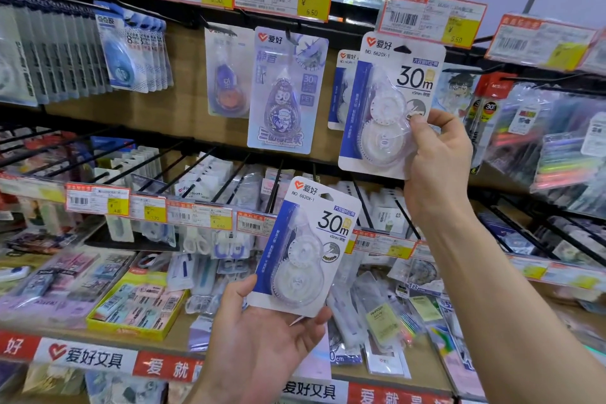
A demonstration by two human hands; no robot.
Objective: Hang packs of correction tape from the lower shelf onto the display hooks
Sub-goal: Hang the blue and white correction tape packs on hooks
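The upper pack (390, 102) of correction tape is up at the right, its top just under a price tag (429, 16). The right hand (439, 154) pinches its right edge, thumb on the front. A like pack (344, 88) hangs just behind it, to the left. The lower pack (305, 246) stands upright in the middle, gripped at its bottom by the left hand (262, 338), above the lower shelf (88, 356).
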